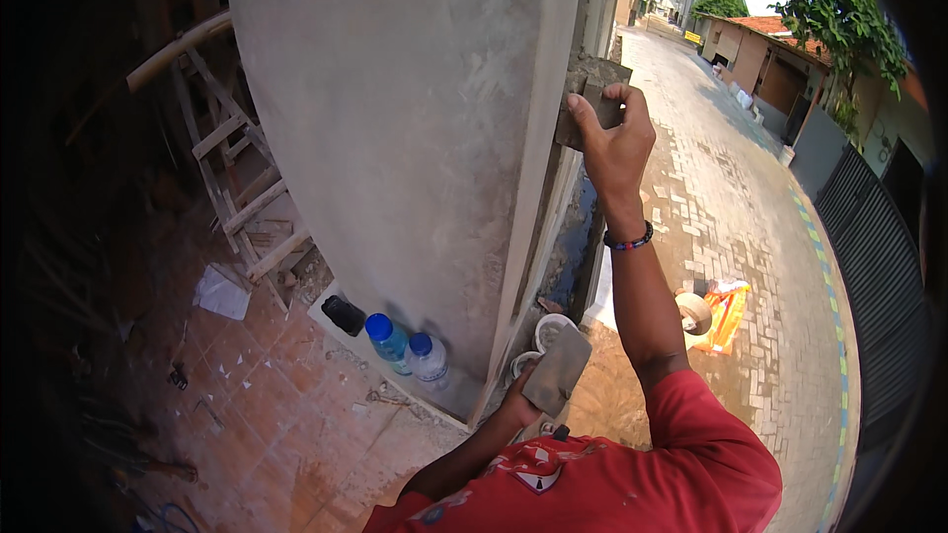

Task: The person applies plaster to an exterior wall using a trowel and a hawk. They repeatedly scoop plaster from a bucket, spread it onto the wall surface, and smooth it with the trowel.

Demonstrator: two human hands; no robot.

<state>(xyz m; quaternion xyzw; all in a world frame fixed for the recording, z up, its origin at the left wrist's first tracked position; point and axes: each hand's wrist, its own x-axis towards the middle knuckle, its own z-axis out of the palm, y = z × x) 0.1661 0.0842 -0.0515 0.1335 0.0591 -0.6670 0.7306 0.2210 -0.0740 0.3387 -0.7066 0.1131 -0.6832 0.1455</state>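
Observation:
My right hand [617, 153] is raised at the outer edge of the plastered grey wall [395, 89], fingers gripping a dark, mortar-crusted plastering float [584, 76] held against that edge. Low down, my left hand [517, 405] holds a flat grey rectangular board [563, 365], its face turned up. Just behind the board are two white buckets [551, 326], partly hidden by it.
A wooden ladder-like frame [247, 188] stands left. Two blue-capped bottles [388, 341] and a black item [344, 314] sit at the wall's foot. A gutter [573, 247] runs beside the paved lane [750, 207], where an orange sack [726, 321] lies. A metal gate [869, 247] lines the right.

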